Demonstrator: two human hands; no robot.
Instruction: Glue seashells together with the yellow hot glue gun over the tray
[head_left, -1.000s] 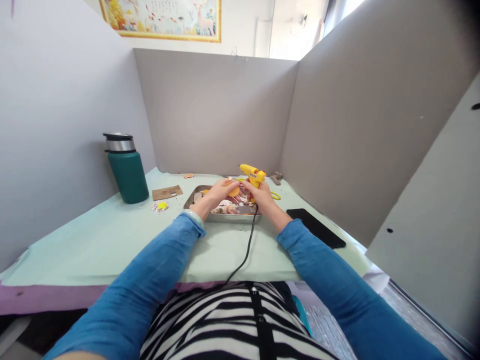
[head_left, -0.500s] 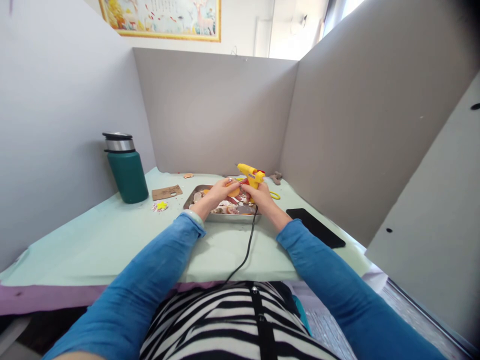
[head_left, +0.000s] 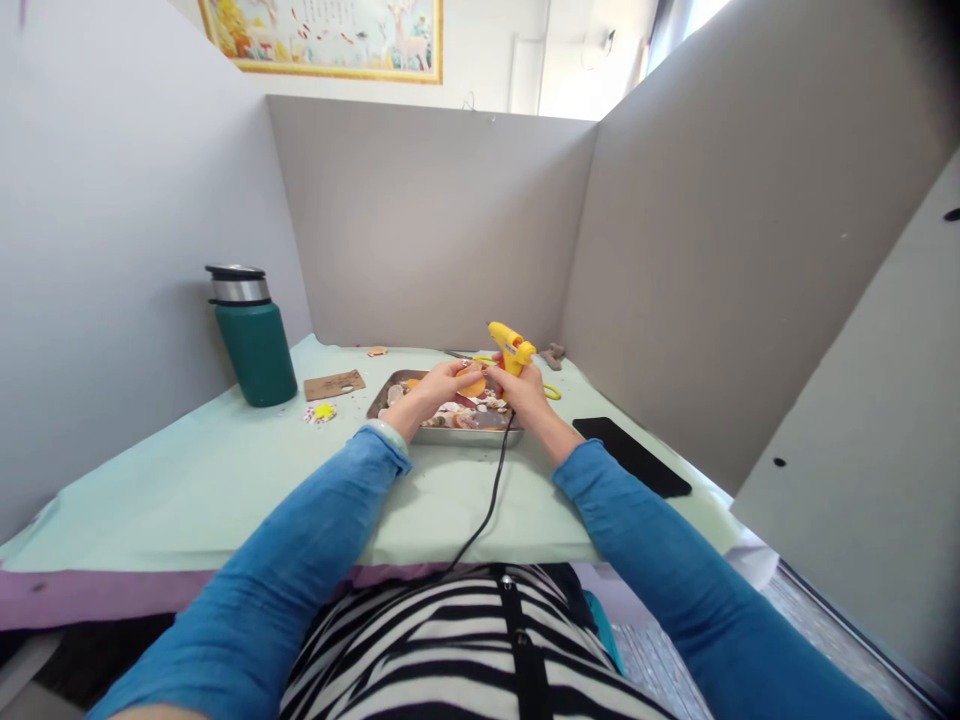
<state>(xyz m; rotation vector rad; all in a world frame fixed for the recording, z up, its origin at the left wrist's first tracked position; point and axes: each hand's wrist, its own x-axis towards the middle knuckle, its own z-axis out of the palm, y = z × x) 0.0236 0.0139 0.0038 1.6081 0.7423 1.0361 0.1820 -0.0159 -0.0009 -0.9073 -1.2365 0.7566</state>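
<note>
My right hand (head_left: 526, 388) is closed round the handle of a yellow glue gun (head_left: 511, 346), whose nozzle points up and to the left. A black cord (head_left: 496, 487) runs from the gun down over the table's front edge. Pinched in my left hand (head_left: 442, 384) is a flat orange disc (head_left: 472, 384), held above a metal tray (head_left: 465, 437). The fingertips of both hands meet at the disc's upper edge. Shells and other small pieces (head_left: 456, 412) lie in the tray, partly hidden by my hands.
At the left stand a green bottle (head_left: 257, 352), a brown wooden piece (head_left: 334, 385) and a yellow star on a speckled round (head_left: 322, 412). A black flat slab (head_left: 634, 456) lies at the right. Yellow-handled scissors (head_left: 553, 392) rest behind the tray. Grey panels (head_left: 435, 225) enclose the table.
The glue gun has shifted slightly right, its nozzle moving away from the left hand. The orange disc has tilted a little and shows more of its face.
</note>
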